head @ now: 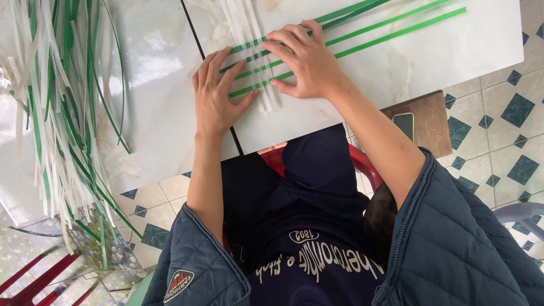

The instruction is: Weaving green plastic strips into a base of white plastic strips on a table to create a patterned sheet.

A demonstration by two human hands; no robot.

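Blue sleeves (453, 238) sit closest. Both flat: left hand (215, 96) and right hand (303, 59) press green strips (385, 31) running up-right across white strips (249, 34) on the tabletop (158, 85).

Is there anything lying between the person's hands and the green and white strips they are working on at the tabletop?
Nothing visible does. The left hand lies flat with its fingers on the green strips, and the right hand presses directly on the crossing of those and the white strips on the white marbled tabletop.
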